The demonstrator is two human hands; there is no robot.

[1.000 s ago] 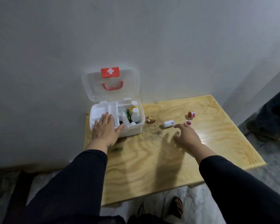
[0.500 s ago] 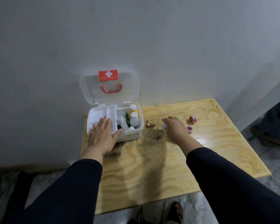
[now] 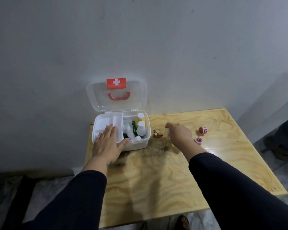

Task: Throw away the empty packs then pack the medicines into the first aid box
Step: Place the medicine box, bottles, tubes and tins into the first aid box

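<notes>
The white first aid box stands open at the table's back left, its clear lid leaning on the wall. Inside on the right are several bottles, among them a white one and a yellow one. My left hand lies flat, fingers spread, on the box's front left rim. My right hand is closed over a small white bottle, of which only a sliver shows, just right of the box. Two small red-and-white tubs sit to its right.
A small brown item lies on the wooden table between the box and my right hand. A grey wall runs behind the table. Dark bags lie on the floor at the far right.
My right hand reached left to the small white bottle, closed over it, and has moved with it toward the box. My left hand has stayed on the box.
</notes>
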